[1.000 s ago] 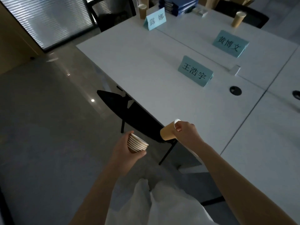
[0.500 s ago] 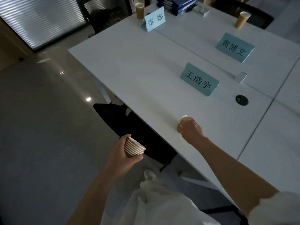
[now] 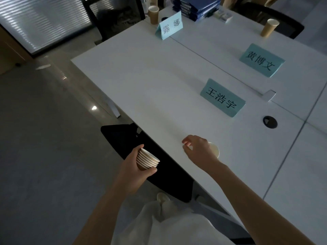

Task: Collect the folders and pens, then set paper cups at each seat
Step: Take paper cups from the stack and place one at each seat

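A stack of cups [image 3: 147,160] is gripped in the left hand [image 3: 131,171], fingers and thumb curled round it, and is held off the near edge of the table [image 3: 150,82], above a black chair [image 3: 134,149] tucked under that edge. On the table, close to its near edge, a single cup [image 3: 214,150] is set upright, its open rim partly hidden behind the right hand [image 3: 199,151]. That hand is held just beside the cup with fingers loosely spread and nothing clasped (whether the back of the hand touches the cup cannot be told). Further in on the table, beyond the cup, a teal name card [image 3: 222,98] is stood, and a second card [image 3: 261,60] is seen past it. A third card [image 3: 169,25] is placed at the table's far end, with a cup [image 3: 153,15] just behind it. Another cup [image 3: 269,27] is stood at the far side, and blue folders [image 3: 195,7] are stacked at the far end between those two cups.
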A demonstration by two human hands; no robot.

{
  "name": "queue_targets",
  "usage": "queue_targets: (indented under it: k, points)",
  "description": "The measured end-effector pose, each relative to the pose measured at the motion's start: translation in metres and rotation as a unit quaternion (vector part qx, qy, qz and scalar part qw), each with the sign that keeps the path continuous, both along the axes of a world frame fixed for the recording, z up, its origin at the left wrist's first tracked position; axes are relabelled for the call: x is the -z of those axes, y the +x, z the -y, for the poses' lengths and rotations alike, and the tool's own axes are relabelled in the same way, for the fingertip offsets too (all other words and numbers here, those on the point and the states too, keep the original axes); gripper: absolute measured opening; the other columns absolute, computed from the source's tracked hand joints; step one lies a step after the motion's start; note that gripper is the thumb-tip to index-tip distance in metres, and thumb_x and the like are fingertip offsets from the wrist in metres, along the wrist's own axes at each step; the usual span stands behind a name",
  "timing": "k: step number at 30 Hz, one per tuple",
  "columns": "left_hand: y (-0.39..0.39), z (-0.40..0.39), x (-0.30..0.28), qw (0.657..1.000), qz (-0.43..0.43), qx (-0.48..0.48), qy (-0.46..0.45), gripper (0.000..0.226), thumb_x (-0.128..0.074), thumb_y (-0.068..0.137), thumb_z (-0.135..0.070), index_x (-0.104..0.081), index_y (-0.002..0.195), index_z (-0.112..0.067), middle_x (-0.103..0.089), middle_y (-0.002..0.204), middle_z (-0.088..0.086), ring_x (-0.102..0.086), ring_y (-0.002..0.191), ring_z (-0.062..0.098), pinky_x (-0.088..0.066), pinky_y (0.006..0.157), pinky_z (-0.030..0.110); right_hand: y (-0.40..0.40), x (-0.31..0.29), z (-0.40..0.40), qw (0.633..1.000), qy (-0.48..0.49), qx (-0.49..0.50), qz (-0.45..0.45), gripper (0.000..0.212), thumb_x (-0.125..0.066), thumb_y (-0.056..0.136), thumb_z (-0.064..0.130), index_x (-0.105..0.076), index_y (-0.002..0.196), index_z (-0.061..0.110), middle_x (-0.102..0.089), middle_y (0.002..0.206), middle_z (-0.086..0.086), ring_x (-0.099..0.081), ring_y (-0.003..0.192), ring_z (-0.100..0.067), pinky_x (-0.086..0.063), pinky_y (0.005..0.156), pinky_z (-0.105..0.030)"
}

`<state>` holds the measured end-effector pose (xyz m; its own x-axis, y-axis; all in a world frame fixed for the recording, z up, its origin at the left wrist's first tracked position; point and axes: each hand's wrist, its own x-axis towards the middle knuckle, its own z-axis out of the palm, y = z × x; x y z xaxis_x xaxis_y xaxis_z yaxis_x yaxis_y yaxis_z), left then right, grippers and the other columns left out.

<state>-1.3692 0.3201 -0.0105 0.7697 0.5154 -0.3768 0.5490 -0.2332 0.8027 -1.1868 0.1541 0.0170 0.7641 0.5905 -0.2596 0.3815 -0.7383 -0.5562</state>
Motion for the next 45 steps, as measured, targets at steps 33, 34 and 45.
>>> queue_targets:
  k: [33, 34, 45]
  points:
    - [-0.044, -0.455, 0.000, 0.999, -0.035, 0.028, 0.021, 0.094, -0.082, 0.043, -0.058, -0.047, 0.127, -0.036, -0.066, 0.109, -0.011, -0.064, 0.099, 0.010, -0.053, 0.089, 0.042, -0.101, -0.003, -0.511, 0.965, 0.063, -0.080, -0.242, 0.023, -0.064, 0.084, 0.021, -0.071, 0.105, 0.016, -0.073, 0.101, -0.001, -0.066, 0.092, -0.011, -0.049, 0.083, -0.024]
    - [-0.035, -0.464, 0.000, 0.998, -0.037, 0.036, 0.024, 0.097, -0.081, 0.042, -0.060, -0.046, 0.130, -0.036, -0.065, 0.111, -0.010, -0.064, 0.101, 0.010, -0.052, 0.091, 0.040, -0.094, 0.001, -0.521, 0.965, 0.065, -0.081, -0.242, 0.024, -0.064, 0.084, 0.021, -0.071, 0.106, 0.015, -0.073, 0.100, -0.002, -0.066, 0.091, -0.011, -0.048, 0.082, -0.023]
    - [0.122, -0.610, -0.009, 0.998, -0.056, 0.014, 0.010, 0.074, -0.092, 0.047, -0.029, -0.053, 0.108, -0.045, -0.065, 0.100, -0.015, -0.064, 0.091, 0.000, -0.049, 0.073, 0.015, 0.082, -0.003, -0.653, 0.953, 0.129, -0.062, -0.269, 0.019, -0.059, 0.090, 0.017, -0.071, 0.103, 0.010, -0.068, 0.086, 0.000, -0.056, 0.072, -0.002, -0.041, 0.064, -0.011]
